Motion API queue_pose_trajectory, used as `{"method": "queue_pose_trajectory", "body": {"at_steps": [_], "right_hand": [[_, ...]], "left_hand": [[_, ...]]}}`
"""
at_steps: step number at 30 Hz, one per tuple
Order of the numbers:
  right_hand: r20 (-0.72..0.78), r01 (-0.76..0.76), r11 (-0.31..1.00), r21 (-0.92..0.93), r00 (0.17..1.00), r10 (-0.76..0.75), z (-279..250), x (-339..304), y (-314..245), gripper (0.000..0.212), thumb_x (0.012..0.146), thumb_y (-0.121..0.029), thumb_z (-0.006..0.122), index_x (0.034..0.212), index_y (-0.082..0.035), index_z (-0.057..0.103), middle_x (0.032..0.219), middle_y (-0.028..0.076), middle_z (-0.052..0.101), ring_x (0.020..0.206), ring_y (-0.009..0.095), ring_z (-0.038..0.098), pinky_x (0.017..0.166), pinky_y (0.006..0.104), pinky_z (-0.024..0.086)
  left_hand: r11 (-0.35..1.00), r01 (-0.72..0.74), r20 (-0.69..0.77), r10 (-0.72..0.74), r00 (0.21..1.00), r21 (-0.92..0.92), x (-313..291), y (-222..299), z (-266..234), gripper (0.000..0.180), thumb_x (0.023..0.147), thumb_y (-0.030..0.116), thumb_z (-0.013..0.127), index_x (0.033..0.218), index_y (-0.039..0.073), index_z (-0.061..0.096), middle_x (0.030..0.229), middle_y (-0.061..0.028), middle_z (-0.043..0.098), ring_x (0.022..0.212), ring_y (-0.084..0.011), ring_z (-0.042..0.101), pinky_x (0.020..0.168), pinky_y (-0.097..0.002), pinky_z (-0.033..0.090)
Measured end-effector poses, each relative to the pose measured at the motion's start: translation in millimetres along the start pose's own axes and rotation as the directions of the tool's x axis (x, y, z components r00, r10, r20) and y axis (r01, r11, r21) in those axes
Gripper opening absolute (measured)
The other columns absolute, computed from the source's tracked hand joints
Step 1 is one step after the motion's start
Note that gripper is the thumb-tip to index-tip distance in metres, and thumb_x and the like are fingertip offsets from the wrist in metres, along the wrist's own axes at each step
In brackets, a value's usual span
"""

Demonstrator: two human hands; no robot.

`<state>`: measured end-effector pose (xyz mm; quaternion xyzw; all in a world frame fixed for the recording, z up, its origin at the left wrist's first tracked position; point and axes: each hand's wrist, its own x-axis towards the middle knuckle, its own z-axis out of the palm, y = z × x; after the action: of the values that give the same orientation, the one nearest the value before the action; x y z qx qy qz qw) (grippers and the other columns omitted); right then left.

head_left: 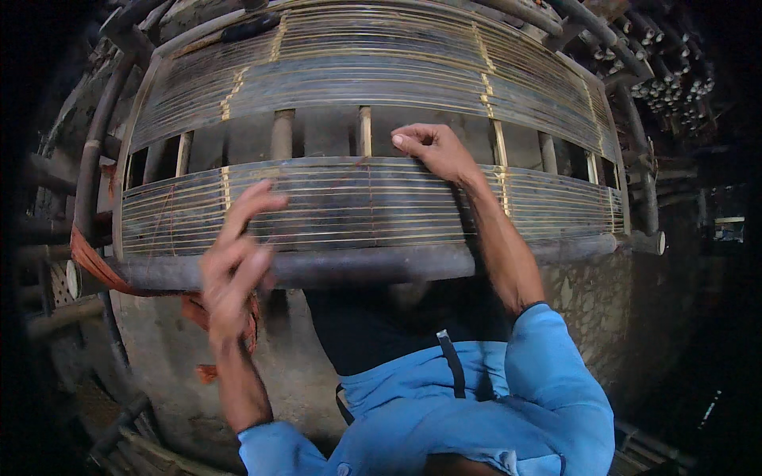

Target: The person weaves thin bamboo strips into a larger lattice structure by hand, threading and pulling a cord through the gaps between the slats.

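Observation:
In front of me lies a wide screen of thin slats (317,208), set in a pole frame and crossed by fine thread lines. Above the slats' left part, near the thick front pole (381,266), hangs my left hand (238,258), blurred, with its fingers apart and nothing seen in them. My right hand (432,149) is over the gap between the near and far slat bands. Its thumb and forefinger are pinched together; whatever they hold, if anything, is too small to make out. A pale upright strip (365,133) stands just left of those fingertips.
Orange cloth (95,258) is wrapped round the front pole's left end and hangs below it. More slats (357,79) fill the frame's far part. Cut poles (667,71) are stacked at the far right. A dark rod (250,28) lies at the far left.

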<state>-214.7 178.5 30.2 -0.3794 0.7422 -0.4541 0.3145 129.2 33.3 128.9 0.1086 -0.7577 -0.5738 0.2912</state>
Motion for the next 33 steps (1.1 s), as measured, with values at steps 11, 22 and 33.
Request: {"method": "queue_pose_trajectory", "body": {"at_steps": [11, 22, 33], "right_hand": [[-0.108, -0.166, 0.874, -0.457, 0.986, 0.131, 33.2, -13.6, -22.8, 0.047, 0.088, -0.049, 0.073, 0.092, -0.003, 0.08, 0.076, 0.021, 0.072, 0.075, 0.031, 0.073, 0.073, 0.0441, 0.054], [-0.035, 0.612, 0.617, -0.494, 0.695, -0.718, 86.6, -38.2, -59.4, 0.033, 0.088, -0.038, 0.074, 0.102, -0.008, 0.073, 0.102, 0.012, 0.072, 0.103, 0.034, 0.065, 0.096, 0.0442, 0.047], [0.37, 0.607, 0.699, -0.377, 0.791, -0.487, 104.3, -73.8, -65.5, 0.035, 0.089, -0.029, 0.073, 0.064, -0.007, 0.062, 0.067, 0.013, 0.053, 0.072, 0.033, 0.053, 0.073, 0.0451, 0.042]], "left_hand": [[0.908, -0.026, -0.012, 0.023, 1.0, -0.418, -136.5, 82.7, -50.6, 0.045, 0.1, 0.034, 0.057, 0.061, 0.011, 0.052, 0.078, -0.0163, 0.073, 0.113, -0.0457, 0.064, 0.121, -0.0593, 0.022], [0.929, 0.328, 0.144, -0.306, 0.941, -0.17, -169.3, 114.8, -60.9, 0.036, 0.103, 0.032, 0.058, 0.083, 0.005, 0.072, 0.082, -0.01, 0.072, 0.101, -0.0321, 0.062, 0.114, -0.055, 0.036], [0.777, 0.573, -0.092, -0.611, 0.786, -0.259, -190.0, 101.8, -58.0, 0.045, 0.101, 0.016, 0.056, 0.058, 0.002, 0.054, 0.068, -0.0103, 0.064, 0.067, -0.0214, 0.062, 0.071, -0.0387, 0.05]]}}
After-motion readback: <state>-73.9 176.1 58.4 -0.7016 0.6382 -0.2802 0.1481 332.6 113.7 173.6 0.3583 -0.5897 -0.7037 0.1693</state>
